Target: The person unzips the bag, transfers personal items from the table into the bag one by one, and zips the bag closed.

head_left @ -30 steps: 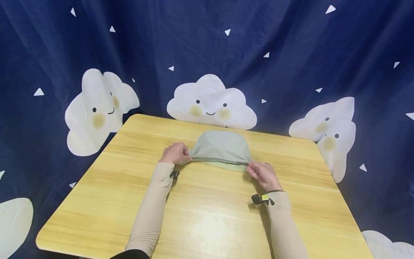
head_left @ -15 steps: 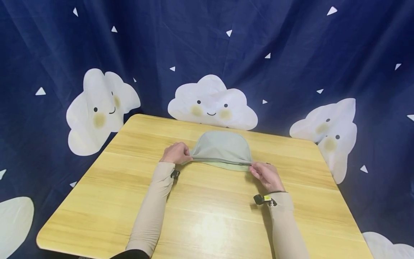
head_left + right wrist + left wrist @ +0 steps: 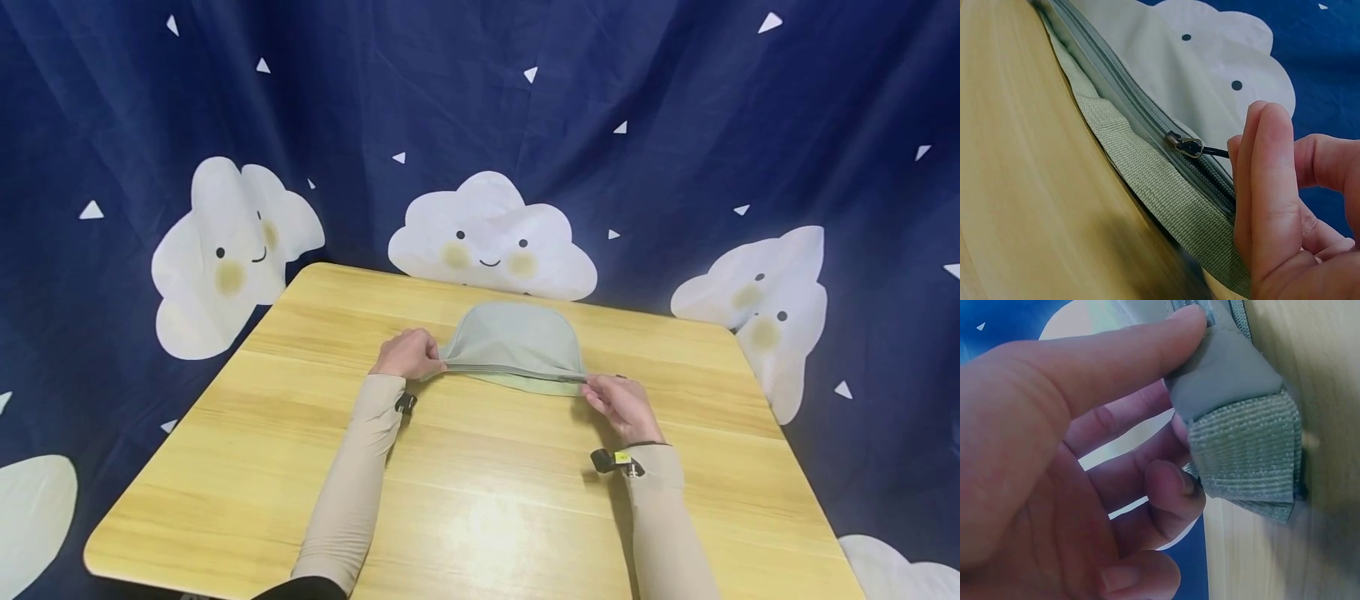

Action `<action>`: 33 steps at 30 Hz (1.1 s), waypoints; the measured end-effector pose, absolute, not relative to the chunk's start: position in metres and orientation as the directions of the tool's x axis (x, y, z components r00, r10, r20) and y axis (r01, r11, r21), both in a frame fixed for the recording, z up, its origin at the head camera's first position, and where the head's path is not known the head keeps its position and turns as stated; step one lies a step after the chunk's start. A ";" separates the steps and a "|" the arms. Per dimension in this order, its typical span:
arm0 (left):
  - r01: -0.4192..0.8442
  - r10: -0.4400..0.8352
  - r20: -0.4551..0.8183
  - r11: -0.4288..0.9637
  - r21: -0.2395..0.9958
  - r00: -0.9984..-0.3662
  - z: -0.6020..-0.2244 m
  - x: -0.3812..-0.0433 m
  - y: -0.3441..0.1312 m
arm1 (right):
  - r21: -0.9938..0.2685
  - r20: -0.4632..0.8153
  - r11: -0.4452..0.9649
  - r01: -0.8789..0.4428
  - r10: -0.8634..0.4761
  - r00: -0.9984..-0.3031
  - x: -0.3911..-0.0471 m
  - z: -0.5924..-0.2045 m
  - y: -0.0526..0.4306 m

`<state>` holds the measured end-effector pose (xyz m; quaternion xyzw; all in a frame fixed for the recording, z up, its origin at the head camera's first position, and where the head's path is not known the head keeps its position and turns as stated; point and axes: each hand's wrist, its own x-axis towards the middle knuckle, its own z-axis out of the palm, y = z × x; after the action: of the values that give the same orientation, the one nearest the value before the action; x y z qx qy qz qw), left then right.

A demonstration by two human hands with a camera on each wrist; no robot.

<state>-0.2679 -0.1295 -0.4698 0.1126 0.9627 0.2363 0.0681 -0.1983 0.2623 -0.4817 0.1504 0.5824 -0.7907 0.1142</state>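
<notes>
A grey-green waist bag (image 3: 517, 333) lies toward the back of the table, its curved edge facing away and its zipper (image 3: 510, 369) running across the near side. At the bag's left end, my left hand (image 3: 408, 354) pinches the fabric beside the zipper, thumb on top; a folded webbing strap (image 3: 1244, 450) hangs just past the thumb. My right hand (image 3: 617, 407) is at the opposite end. In the right wrist view its fingers (image 3: 1272, 181) hold the black cord of the zipper pull (image 3: 1188, 147), and the cord's end is hidden behind them. Woven webbing (image 3: 1141, 150) runs below the zipper.
The wooden table (image 3: 480, 483) stretches around the bag on all sides, with rounded corners. Behind it hangs a dark blue curtain (image 3: 337, 83) printed with white clouds and triangles. Small black cameras sit on both wrists.
My right hand has shifted slightly to the right along the zipper end. The left hand and the bag stay nearly where they were.
</notes>
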 end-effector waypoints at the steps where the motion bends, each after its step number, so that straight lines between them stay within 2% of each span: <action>1: 0.184 0.249 -0.080 0.864 0.469 -0.965 -0.469 -0.268 -0.130 | -0.887 -0.372 -0.294 0.357 -0.007 -0.928 -0.199 -0.482 0.262; 33: 0.175 0.242 -0.084 0.861 0.477 -0.967 -0.467 -0.268 -0.130 | -0.892 -0.383 -0.273 0.360 0.033 -0.923 -0.195 -0.475 0.279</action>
<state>-0.2676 -0.1297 -0.4671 0.1083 0.9621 0.2402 0.0705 -0.1952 0.2791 -0.4750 0.1655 0.5939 -0.7803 0.1048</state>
